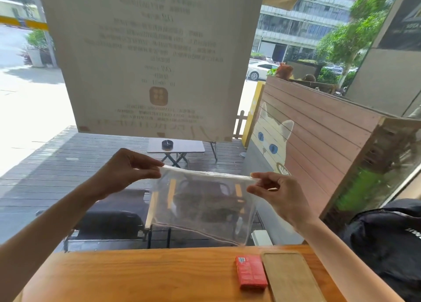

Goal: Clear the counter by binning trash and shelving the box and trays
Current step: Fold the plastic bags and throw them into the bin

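Observation:
A clear plastic bag hangs stretched in the air above the far edge of the wooden counter. My left hand pinches its top left corner and my right hand pinches its top right corner. On the counter at the right lies a small red box. Right beside the box, a flat wooden tray lies on the counter.
A window with a large hanging paper notice stands just behind the counter. A dark bag or jacket sits at the right edge. Outside are a wooden deck, a small table with a black ashtray, and dark chairs.

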